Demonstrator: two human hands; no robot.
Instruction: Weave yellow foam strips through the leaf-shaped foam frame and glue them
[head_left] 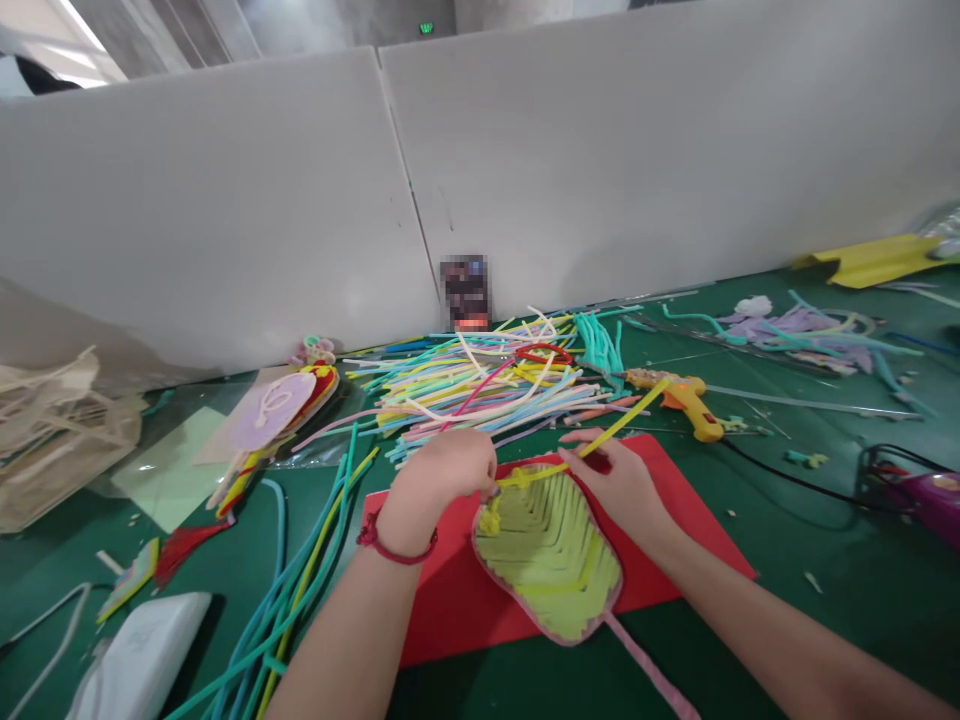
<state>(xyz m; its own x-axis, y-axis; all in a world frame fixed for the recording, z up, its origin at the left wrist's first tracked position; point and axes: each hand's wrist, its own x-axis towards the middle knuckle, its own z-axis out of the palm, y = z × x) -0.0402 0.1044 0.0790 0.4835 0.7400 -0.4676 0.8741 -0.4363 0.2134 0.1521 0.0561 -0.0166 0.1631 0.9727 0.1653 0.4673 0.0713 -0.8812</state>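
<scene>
A leaf-shaped fan (551, 560) of green-yellow cords with a pink rim and pink handle lies on a red sheet (675, 530). My left hand (442, 480), a red string round its wrist, is closed in a pinch on the yellow cord (622, 425) at the fan's upper left edge. My right hand (622, 485) rests on the fan's upper right rim and pinches the same yellow cord, whose free end rises to the upper right.
A heap of coloured cords (480, 385) lies behind the hands, with a yellow glue gun (679, 395) to its right. More long cords (300, 570) run along the left. Finished fans (277, 410) lie further left, a purple tool (926, 495) at the right, white partition panels (600, 160) behind.
</scene>
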